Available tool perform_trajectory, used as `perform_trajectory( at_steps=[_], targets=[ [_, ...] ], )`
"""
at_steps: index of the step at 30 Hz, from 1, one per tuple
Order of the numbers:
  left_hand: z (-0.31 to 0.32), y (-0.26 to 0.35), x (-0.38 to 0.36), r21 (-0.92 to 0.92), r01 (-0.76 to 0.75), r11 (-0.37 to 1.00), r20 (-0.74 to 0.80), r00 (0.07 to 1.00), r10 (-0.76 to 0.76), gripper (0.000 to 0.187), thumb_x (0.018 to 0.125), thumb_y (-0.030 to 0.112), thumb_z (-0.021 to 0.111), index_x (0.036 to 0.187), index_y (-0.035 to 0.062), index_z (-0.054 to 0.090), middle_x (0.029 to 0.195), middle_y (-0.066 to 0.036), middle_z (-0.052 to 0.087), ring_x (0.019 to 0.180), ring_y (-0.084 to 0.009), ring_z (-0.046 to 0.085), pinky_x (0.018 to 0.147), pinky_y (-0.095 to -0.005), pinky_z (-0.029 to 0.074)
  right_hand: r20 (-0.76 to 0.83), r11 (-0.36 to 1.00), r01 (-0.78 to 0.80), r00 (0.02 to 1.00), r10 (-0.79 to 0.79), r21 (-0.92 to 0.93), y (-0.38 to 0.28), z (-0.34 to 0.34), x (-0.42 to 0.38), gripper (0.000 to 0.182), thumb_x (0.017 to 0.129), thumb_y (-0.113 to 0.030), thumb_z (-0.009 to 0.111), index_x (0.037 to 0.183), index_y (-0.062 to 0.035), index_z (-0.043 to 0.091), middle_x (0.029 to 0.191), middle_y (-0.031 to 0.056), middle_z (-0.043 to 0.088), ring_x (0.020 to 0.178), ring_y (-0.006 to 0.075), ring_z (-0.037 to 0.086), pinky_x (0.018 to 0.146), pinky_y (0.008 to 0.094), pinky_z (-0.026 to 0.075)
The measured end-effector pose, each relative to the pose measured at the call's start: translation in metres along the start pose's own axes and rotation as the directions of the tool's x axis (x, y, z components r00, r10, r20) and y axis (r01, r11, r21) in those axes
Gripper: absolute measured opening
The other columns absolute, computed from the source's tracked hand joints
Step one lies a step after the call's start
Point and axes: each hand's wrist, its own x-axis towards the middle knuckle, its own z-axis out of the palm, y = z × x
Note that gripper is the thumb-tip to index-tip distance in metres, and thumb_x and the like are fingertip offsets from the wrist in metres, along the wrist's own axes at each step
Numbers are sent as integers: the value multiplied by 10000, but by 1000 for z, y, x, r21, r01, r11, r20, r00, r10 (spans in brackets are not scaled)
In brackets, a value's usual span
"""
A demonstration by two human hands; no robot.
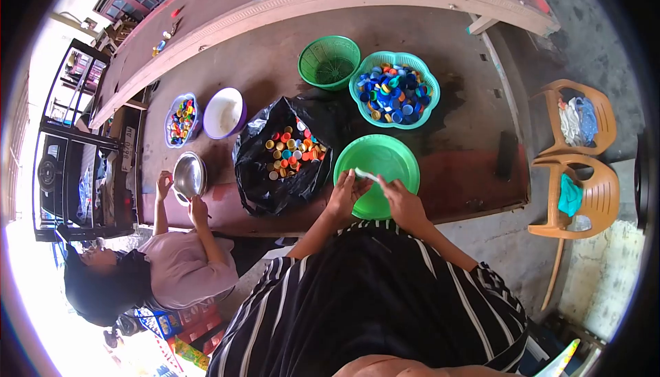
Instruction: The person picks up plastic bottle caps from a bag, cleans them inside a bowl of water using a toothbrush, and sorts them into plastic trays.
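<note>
My left hand (346,195) and my right hand (401,200) are together over the near rim of a green plastic bowl (392,157). Between them they pinch a small white object (365,175); what it is I cannot tell. Just left of my left hand lies an open black plastic bag (258,174) holding several colourful bottle caps (292,150). My striped sleeves fill the bottom of the view.
A flower-shaped teal basket (426,105) of mostly blue caps and a green basket (328,62) stand beyond. At the left are a caps bowl (181,121), a white bowl (223,113), and another person holding a metal bowl (188,176). Two orange chairs (584,164) stand right of the table.
</note>
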Motion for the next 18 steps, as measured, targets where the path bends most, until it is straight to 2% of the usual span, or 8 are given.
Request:
perform_trajectory(
  at_steps=[1, 2, 4, 7, 10, 13, 16, 18],
  targets=[
    [1, 3, -1, 29, -14, 1000, 22, 1000, 13, 274, 1024, 262, 413, 1213, 65, 409, 1210, -200, 568, 1054, -267, 612, 917, -386, 517, 39, 999, 43, 998, -44, 18, -2, 2, 0, 526, 899, -84, 502, 1415, -117, 404, 1021, 153, 541, 840, 353, 609, 676, 448, 507],
    [3, 6, 0, 55, -30, 998, 50, 998, 28, 276, 1025, 263, 412, 1213, 61, 410, 1209, -194, 571, 1052, -263, 612, 915, -386, 518, 26, 1000, -8, 1000, 8, -17, 0, 4, 2, 526, 898, -86, 506, 1414, -116, 405, 1022, 151, 542, 838, 351, 612, 676, 447, 510],
    [3, 6, 0, 41, 44, 998, -16, 999, -43, 277, 1025, 264, 412, 1206, 55, 421, 1201, -171, 577, 1055, -255, 612, 917, -383, 517, -5, 989, -111, 994, 111, -102, 7, -1, 6, 527, 896, -89, 513, 1412, -114, 407, 1024, 145, 543, 835, 346, 616, 676, 445, 515],
    [3, 0, 5, 32, 60, 998, -30, 998, -59, 276, 1026, 282, 408, 1191, 61, 425, 1173, -134, 572, 1034, -231, 610, 913, -367, 513, -37, 999, 29, 999, -30, -21, 2, -4, 6, 542, 878, -94, 492, 1411, -145, 406, 1050, 139, 553, 799, 337, 637, 664, 408, 537],
    [6, 5, -1, 107, 67, 992, -41, 997, -63, 273, 1028, 288, 404, 1186, 66, 425, 1155, -117, 561, 1018, -221, 608, 910, -358, 512, 70, 994, -9, 997, 17, -111, 9, 3, 6, 559, 865, -85, 497, 1412, -156, 408, 1050, 143, 558, 778, 339, 641, 659, 412, 541],
    [11, 4, 3, 96, 84, 992, -44, 996, -80, 267, 1027, 285, 406, 1185, 70, 420, 1150, -120, 558, 1006, -217, 608, 900, -352, 513, -55, 995, -55, 997, 51, -82, 9, 1, 11, 558, 866, -82, 494, 1411, -164, 411, 1049, 143, 560, 780, 335, 643, 643, 414, 542],
    [12, 7, 1, 144, 100, 985, -45, 995, -94, 262, 1024, 277, 420, 1191, 76, 411, 1163, -133, 559, 997, -206, 606, 885, -345, 512, 71, 995, 22, 997, -14, -102, 14, 1, 8, 563, 862, -76, 496, 1410, -170, 411, 1037, 145, 557, 773, 337, 642, 646, 418, 542],
    [11, 9, 8, 234, 107, 966, -52, 994, -97, 258, 1019, 266, 436, 1196, 81, 403, 1163, -138, 564, 993, -200, 603, 874, -345, 511, 52, 986, -102, 993, 110, -130, 16, -5, 10, 536, 872, -89, 499, 1398, -169, 428, 1024, 148, 557, 773, 346, 638, 653, 428, 539]
  ],
)
